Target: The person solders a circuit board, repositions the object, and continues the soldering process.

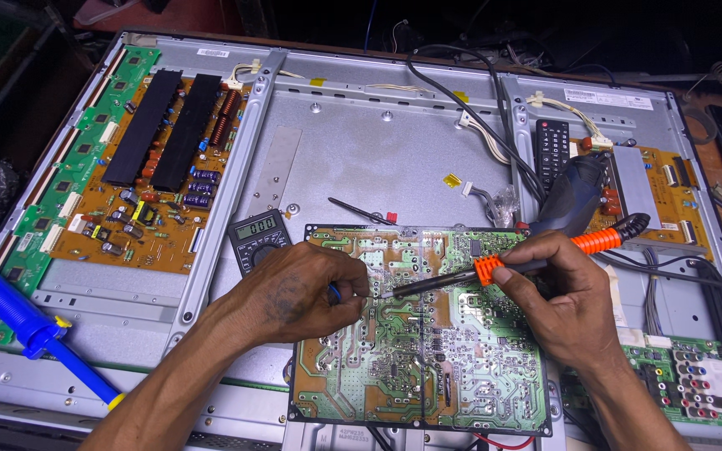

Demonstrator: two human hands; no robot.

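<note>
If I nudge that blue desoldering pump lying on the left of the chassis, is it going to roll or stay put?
The blue desoldering pump looks round-barrelled, so it would probably roll sideways if nudged. It lies across ridged sheet metal of the chassis, which may catch it. Its plastic body looks stiff and likely light, with a smooth surface that could be a little slippery.

My left hand (298, 292) comes in from the lower left, forearm angled up, knuckles raised and fingers curled under in a closed pinch. My right hand (557, 296) enters from the lower right, wrist bent, fingers and thumb wrapped tight in a pen-like grip, pointing toward the left hand.
</note>
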